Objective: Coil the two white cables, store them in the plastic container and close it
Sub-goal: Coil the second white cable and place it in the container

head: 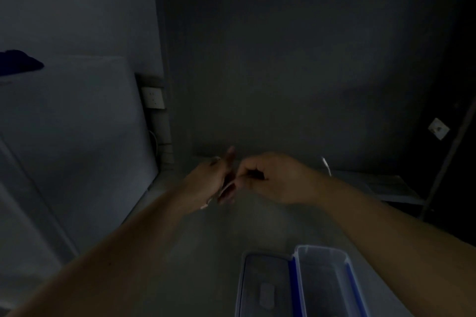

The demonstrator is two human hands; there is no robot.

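In dim light, my left hand [212, 179] holds loops of a white cable [226, 188] against its palm, with the thumb pointing up. My right hand [273, 177] pinches the same cable just to the right of the coil. A loose white cable end [326, 165] sticks up behind my right wrist. The clear plastic container [322, 283] with blue edges stands open near the front of the table, and its lid [265, 288] lies flat to its left. A second cable cannot be made out.
A grey table [206, 239] runs toward a dark back wall [309, 72]. A pale appliance [72, 136] stands at the left, with a wall socket [153, 98] behind it. A flat tray-like item [381, 185] lies at the far right.
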